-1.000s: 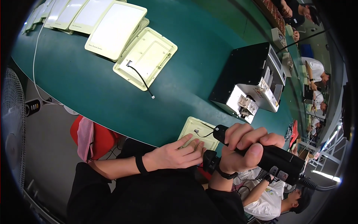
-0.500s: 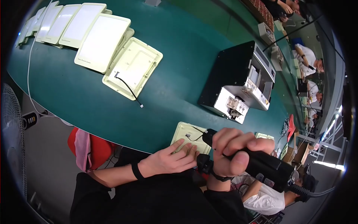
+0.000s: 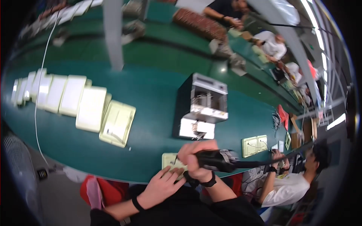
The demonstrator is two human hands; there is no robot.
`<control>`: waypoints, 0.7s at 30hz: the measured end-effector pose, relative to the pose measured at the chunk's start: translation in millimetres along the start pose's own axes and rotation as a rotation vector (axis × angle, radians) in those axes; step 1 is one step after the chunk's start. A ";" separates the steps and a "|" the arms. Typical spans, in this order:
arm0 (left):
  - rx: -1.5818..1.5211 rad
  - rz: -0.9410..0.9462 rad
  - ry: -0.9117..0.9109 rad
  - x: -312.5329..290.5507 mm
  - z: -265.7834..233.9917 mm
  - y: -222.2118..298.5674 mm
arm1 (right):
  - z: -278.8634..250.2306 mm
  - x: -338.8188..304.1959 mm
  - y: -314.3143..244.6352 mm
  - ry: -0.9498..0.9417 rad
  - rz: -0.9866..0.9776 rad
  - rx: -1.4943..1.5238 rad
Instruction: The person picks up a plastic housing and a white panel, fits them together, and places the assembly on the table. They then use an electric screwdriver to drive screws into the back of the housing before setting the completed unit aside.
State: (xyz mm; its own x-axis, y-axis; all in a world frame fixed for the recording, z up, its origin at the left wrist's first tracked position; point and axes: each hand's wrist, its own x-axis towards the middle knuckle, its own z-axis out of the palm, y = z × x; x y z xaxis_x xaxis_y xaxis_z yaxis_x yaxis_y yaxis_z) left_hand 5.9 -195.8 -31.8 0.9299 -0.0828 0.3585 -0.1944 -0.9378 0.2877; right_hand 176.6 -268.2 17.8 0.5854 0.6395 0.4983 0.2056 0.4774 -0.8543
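A pale cream plastic casing (image 3: 166,158) lies at the table's near edge, partly hidden by both hands. My left hand (image 3: 163,186) rests on its near side, fingers stretched out and touching it. Above the casing's right part, my right hand (image 3: 196,160) wraps round a black corded electric screwdriver (image 3: 217,160). A thin dark line reaches from that hand to the casing; blur hides whether it is the tool's bit or a wire.
Ahead stands a black-and-silver machine (image 3: 201,103). White-faced panels (image 3: 90,107) lie in a row at the left, beside an open cream casing (image 3: 117,124). More casings (image 3: 254,145) lie right, near a co-worker (image 3: 288,184). A white cable (image 3: 36,113) crosses the left side.
The view has swung, shifting the machine and panels left and down. My right hand has turned and lowered the screwdriver toward the casing. The left hand stays on the casing.
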 end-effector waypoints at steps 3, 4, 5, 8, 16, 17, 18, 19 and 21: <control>-0.065 -0.051 -0.149 10.6 -20.6 3.6 | -11.5 -8.3 3.1 -0.077 0.103 -0.157; -0.113 -0.116 -0.236 13.1 -23.9 6.4 | -12.4 -7.3 -4.1 -0.106 0.068 -0.177; -0.091 -0.097 -0.231 17.1 -24.5 6.9 | -13.5 -5.1 -11.9 -0.135 0.035 -0.199; -0.031 -0.034 -0.269 26.5 -22.1 11.2 | -13.6 0.7 -45.4 -0.024 -0.096 -0.017; 0.151 0.016 -0.224 74.6 -20.5 7.2 | -63.1 -25.4 -93.8 0.340 -0.222 0.212; 0.153 0.030 -0.229 75.6 -24.1 4.1 | -69.9 -28.9 -96.0 0.353 -0.230 0.210; 0.036 0.010 -0.255 75.2 -32.1 1.1 | -76.3 -32.6 -98.2 0.370 -0.237 0.200; -0.081 -0.016 -0.284 74.1 -40.6 -2.8 | -82.3 -36.3 -100.1 0.386 -0.240 0.194; -0.201 -0.057 -0.329 71.2 -49.1 -15.7 | -93.6 -40.6 -104.7 0.411 -0.227 0.198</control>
State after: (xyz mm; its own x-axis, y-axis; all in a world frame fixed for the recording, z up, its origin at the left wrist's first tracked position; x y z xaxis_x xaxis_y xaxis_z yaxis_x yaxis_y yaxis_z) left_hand 59.8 -170.4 32.8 0.9851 -0.1666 0.0424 -0.1664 -0.8618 0.4792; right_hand 204.8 -400.5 73.1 0.8117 0.2357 0.5345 0.2338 0.7075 -0.6670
